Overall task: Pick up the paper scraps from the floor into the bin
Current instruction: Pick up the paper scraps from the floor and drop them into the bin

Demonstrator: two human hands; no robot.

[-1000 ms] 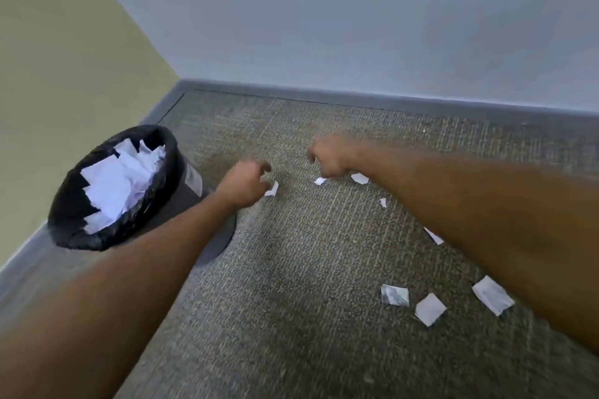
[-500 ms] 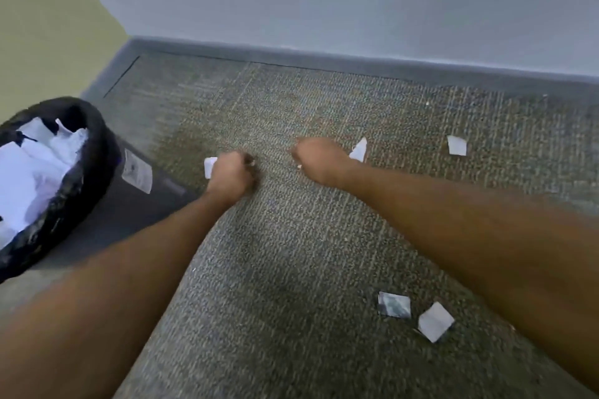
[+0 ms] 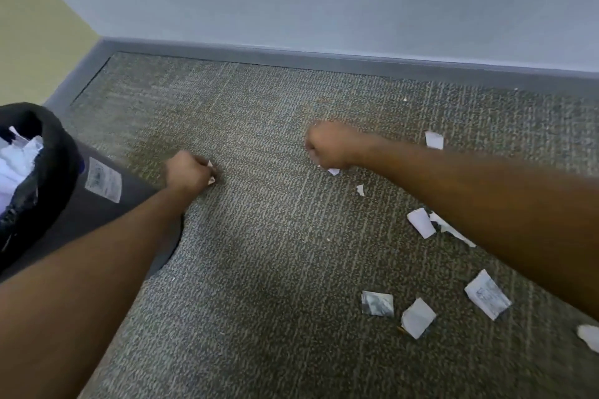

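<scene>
My left hand (image 3: 188,170) is closed in a fist low over the carpet, with white paper scrap corners (image 3: 211,180) poking out at its right side. My right hand (image 3: 327,147) is also fisted, further right, with a white scrap (image 3: 333,171) showing just beneath it. Several loose scraps lie on the carpet to the right: one small (image 3: 360,189), one (image 3: 420,222) beside my right forearm, one (image 3: 434,140) beyond it, and a group (image 3: 377,303) nearer me. The black-lined bin (image 3: 56,152) stands at the left edge, with white paper (image 3: 14,165) inside.
The bin's dark body carries a white label (image 3: 103,180). A grey skirting strip (image 3: 324,57) runs along the pale wall ahead, and a yellowish wall (image 3: 35,26) meets it at the left corner. Grey-brown carpet (image 3: 259,253) spreads between my arms.
The view has swung, showing more scraps on the right. Both fists stay closed; my hands have spread further apart, and the scrap now pokes out at my left fist's right side.
</scene>
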